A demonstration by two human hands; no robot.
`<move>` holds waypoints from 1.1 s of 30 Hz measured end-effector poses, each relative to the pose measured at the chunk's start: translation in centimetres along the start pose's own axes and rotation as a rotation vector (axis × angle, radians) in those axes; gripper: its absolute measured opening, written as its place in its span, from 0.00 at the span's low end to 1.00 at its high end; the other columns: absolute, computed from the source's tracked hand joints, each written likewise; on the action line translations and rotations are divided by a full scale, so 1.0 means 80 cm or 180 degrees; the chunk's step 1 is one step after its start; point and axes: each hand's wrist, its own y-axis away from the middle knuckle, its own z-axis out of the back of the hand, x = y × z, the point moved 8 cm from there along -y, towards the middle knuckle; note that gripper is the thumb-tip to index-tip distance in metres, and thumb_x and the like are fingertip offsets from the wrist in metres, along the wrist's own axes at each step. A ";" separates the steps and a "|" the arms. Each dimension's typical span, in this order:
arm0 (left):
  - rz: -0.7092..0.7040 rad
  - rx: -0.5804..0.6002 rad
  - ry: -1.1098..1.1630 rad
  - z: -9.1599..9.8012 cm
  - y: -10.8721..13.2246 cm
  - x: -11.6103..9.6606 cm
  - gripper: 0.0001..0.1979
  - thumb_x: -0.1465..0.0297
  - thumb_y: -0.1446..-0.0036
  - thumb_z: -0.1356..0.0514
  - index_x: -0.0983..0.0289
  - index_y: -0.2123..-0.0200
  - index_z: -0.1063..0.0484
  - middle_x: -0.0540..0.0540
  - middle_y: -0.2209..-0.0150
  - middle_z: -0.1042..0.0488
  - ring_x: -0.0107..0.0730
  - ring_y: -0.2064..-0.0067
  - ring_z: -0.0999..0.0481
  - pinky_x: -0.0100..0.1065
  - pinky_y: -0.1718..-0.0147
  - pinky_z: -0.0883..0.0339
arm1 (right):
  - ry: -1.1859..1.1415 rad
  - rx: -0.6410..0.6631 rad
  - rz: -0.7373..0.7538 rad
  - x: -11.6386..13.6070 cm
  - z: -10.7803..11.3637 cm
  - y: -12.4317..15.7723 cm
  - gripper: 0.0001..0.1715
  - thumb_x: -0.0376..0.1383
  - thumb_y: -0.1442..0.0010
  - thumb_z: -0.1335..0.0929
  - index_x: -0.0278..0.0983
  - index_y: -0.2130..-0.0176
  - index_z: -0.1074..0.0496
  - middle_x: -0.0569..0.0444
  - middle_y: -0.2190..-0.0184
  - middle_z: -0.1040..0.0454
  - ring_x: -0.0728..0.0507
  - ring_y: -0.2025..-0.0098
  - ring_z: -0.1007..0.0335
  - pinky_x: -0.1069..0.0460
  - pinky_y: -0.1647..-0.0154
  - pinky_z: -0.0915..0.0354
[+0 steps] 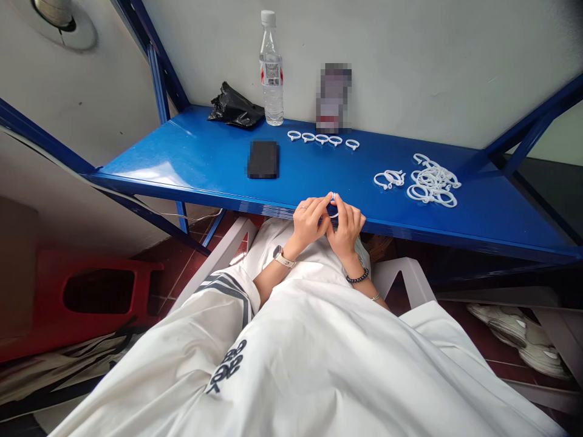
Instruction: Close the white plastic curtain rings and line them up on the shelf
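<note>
My left hand (308, 220) and my right hand (347, 226) meet at the front edge of the blue shelf (191, 159). Between their fingertips they pinch a small white plastic ring (334, 205). A watch sits on my left wrist and a dark bead bracelet on my right. A row of several white rings (322, 139) lies further back on the shelf. At the right sits a heap of white rings (432, 181), with a smaller cluster of rings (390, 178) beside it.
A water bottle (271, 71), a crumpled black bag (235, 108), a dark phone (263, 159) and a blurred upright object (334, 98) stand on the shelf. A red stool (86, 291) is at lower left. White shoes (519, 331) lie on the floor right.
</note>
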 end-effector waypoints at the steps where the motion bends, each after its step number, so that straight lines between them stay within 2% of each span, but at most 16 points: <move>1: 0.0021 0.0033 0.0028 -0.002 0.001 0.001 0.21 0.71 0.33 0.54 0.67 0.45 0.27 0.62 0.57 0.18 0.38 0.57 0.20 0.38 0.58 0.32 | -0.0025 0.0027 -0.0013 -0.001 -0.001 0.000 0.32 0.48 0.27 0.45 0.36 0.35 0.35 0.42 0.50 0.22 0.37 0.49 0.32 0.45 0.49 0.41; 9: 0.0019 0.0022 -0.0079 -0.003 0.003 0.003 0.21 0.70 0.32 0.55 0.66 0.46 0.26 0.61 0.58 0.18 0.38 0.58 0.20 0.38 0.58 0.32 | 0.0070 0.0077 -0.0060 -0.002 -0.003 0.000 0.33 0.50 0.27 0.47 0.36 0.36 0.32 0.42 0.51 0.22 0.37 0.49 0.31 0.45 0.48 0.41; 13: 0.0075 0.0067 -0.0052 -0.005 0.003 0.005 0.21 0.70 0.32 0.55 0.66 0.46 0.26 0.61 0.58 0.18 0.38 0.57 0.20 0.38 0.58 0.32 | 0.0024 -0.0020 -0.0027 0.001 0.001 -0.001 0.30 0.48 0.27 0.45 0.37 0.37 0.32 0.43 0.51 0.21 0.38 0.50 0.31 0.45 0.49 0.41; 20: -0.0109 -0.0144 -0.0081 0.003 0.000 -0.004 0.20 0.72 0.33 0.55 0.67 0.47 0.27 0.60 0.59 0.18 0.37 0.59 0.20 0.37 0.59 0.33 | 0.0000 0.0063 -0.0111 -0.001 -0.002 -0.001 0.30 0.47 0.27 0.44 0.36 0.38 0.31 0.42 0.51 0.21 0.37 0.49 0.30 0.45 0.49 0.40; 24: -0.0073 -0.0090 -0.0044 0.003 -0.001 -0.003 0.20 0.72 0.33 0.54 0.66 0.46 0.27 0.60 0.59 0.18 0.37 0.58 0.20 0.37 0.59 0.33 | -0.0051 -0.0047 -0.0063 0.001 0.000 0.000 0.28 0.45 0.28 0.43 0.35 0.38 0.32 0.42 0.51 0.21 0.38 0.49 0.30 0.45 0.49 0.40; 29: -0.0211 -0.0268 0.0129 0.009 -0.001 -0.007 0.20 0.73 0.33 0.53 0.67 0.45 0.28 0.60 0.59 0.19 0.36 0.58 0.21 0.36 0.58 0.34 | -0.0096 -0.0091 -0.0016 0.001 0.001 0.000 0.28 0.44 0.28 0.42 0.35 0.36 0.33 0.42 0.51 0.22 0.38 0.49 0.31 0.46 0.49 0.40; 33: -0.0157 -0.0191 -0.0024 0.007 -0.003 -0.007 0.20 0.72 0.33 0.54 0.67 0.46 0.27 0.59 0.59 0.18 0.36 0.59 0.20 0.36 0.59 0.34 | -0.0097 -0.0051 -0.0047 0.000 0.000 0.000 0.28 0.45 0.28 0.42 0.35 0.37 0.32 0.42 0.51 0.22 0.38 0.49 0.31 0.46 0.50 0.40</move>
